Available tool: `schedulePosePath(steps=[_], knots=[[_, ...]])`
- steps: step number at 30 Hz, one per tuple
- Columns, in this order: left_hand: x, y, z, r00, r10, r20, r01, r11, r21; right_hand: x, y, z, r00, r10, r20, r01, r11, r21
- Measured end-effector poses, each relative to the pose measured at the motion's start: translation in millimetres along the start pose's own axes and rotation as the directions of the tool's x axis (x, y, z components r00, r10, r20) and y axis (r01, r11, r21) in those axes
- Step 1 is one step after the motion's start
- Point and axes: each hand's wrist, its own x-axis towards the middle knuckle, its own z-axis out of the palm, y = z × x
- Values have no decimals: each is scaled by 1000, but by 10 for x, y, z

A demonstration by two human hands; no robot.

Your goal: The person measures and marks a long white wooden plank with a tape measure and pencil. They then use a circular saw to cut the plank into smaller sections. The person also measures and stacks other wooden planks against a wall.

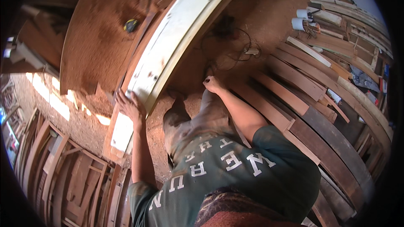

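Resting the left hand (132,110) on one long pale board (168,38), left of the frame's centre.
Its fingers lie spread on the board near its lower end, not wrapped round it; the right hand (213,85), near the frame's centre, has its fingers curled closed, with no held thing visible. The step looks like steadying the board; shifting it would likely call for a firmer hold. Counted: one board, one yellow-and-black tool (131,25) at upper left, two white containers (298,24) at upper right.
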Motion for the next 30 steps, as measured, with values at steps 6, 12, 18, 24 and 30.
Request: schedulePosePath(steps=[6,12,18,24,30], knots=[[77,-56,442,978,-35,-204,89,962,259,1603,894,-587,980,189,-65,-190,982,-10],[119,152,320,982,8,-189,14,993,113,3413,1501,-542,996,13,-90,-29,983,-181],[101,169,486,979,-84,-187,34,967,-254,4514,2113,-683,992,-86,-93,45,926,-374],[146,311,470,980,-47,-191,22,991,-130,4717,2354,-810,983,-124,-136,47,883,-466],[203,127,411,982,1,-191,8,999,50,4422,2330,-1188,896,-380,-231,169,771,-614]])
